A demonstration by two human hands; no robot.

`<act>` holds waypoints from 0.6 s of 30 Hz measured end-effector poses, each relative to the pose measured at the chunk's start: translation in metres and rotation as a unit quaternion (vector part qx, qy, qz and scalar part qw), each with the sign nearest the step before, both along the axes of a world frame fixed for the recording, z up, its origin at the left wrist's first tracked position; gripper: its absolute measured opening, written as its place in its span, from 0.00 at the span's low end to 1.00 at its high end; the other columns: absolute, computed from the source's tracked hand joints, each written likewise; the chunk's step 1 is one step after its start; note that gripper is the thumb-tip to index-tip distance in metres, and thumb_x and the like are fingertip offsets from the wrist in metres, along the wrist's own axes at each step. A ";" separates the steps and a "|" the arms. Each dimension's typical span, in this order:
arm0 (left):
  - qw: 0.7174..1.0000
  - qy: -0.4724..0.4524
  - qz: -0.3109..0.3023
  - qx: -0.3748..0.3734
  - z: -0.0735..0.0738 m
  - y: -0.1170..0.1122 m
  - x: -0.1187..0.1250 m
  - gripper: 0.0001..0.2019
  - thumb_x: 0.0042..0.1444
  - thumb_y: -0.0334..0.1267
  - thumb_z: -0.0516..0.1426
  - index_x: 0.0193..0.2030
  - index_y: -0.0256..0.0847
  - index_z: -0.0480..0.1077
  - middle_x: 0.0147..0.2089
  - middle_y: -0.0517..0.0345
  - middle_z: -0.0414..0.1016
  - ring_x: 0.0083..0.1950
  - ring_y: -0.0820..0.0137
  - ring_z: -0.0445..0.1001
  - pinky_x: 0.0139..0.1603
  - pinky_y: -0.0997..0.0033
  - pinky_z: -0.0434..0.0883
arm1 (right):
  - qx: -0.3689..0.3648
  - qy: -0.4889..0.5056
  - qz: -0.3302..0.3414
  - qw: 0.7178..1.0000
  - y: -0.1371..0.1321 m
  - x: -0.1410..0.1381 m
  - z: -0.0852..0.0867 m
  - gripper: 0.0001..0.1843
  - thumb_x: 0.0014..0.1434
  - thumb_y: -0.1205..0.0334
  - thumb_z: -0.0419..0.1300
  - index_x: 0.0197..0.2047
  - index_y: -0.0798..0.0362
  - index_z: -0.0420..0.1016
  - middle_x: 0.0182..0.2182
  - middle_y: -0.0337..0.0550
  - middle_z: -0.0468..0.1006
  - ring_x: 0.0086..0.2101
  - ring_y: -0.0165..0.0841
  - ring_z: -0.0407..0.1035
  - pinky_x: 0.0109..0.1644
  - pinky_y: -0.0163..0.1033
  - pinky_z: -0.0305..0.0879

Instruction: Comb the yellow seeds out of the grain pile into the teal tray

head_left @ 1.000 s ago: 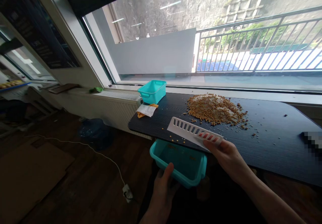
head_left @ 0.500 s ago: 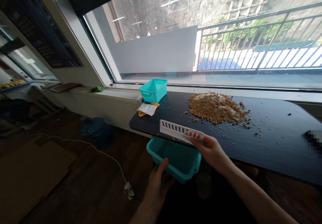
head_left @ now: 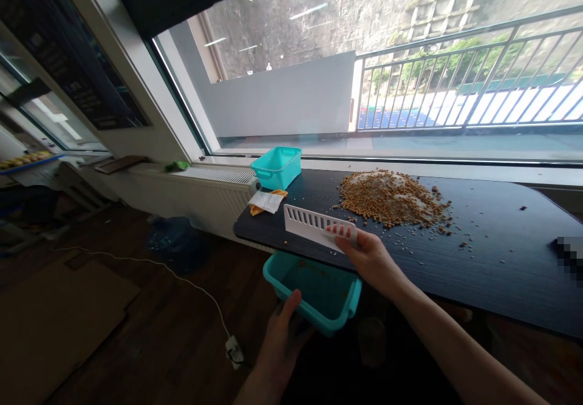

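Note:
My right hand (head_left: 368, 258) grips one end of a white slotted plastic panel (head_left: 314, 225), held on edge across the near rim of the dark tabletop (head_left: 501, 253). My left hand (head_left: 282, 338) holds a teal plastic bin (head_left: 314, 289) from beneath, just under the table's edge and below the panel. A few yellow beans lie inside that bin. A heap of yellow beans mixed with white grains (head_left: 387, 198) sits further back on the table, with loose beans scattered around it.
A second teal bin (head_left: 276, 166) stands at the table's far left corner, beside a white and orange packet (head_left: 266, 200). A radiator (head_left: 200, 189) runs under the window. A white cable and plug (head_left: 232, 349) lie on the dark floor, cardboard (head_left: 54, 320) at left.
My right hand has swept the white panel leftward along the table's front edge. The teal bin under the edge has shifted slightly left with it, and more beans now lie in it.

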State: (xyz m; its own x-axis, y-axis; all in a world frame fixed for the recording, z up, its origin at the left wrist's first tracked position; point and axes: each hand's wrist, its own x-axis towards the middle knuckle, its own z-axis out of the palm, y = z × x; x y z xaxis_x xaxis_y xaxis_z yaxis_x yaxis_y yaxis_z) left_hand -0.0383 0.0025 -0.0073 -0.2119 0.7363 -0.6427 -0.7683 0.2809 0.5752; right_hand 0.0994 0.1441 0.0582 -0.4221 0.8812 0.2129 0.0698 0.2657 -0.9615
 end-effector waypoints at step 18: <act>0.993 -0.063 -0.102 0.000 0.008 -0.015 0.029 0.27 0.54 0.42 0.58 0.59 0.42 0.58 0.60 0.47 0.67 0.60 0.56 0.65 0.59 0.53 0.62 | 0.031 0.007 -0.210 0.977 0.011 0.129 0.003 0.18 0.45 0.46 0.65 0.37 0.47 0.81 0.41 0.42 0.80 0.46 0.44 0.71 0.56 0.51 0.62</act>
State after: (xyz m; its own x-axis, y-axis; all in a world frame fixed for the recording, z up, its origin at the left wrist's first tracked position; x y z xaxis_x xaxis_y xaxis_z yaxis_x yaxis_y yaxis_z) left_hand -0.0088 -0.0121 0.0002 0.0244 0.7553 -0.6549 -0.7610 0.4388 0.4778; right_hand 0.2284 0.1551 0.0615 -0.0218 0.9613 0.2747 0.1728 0.2743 -0.9460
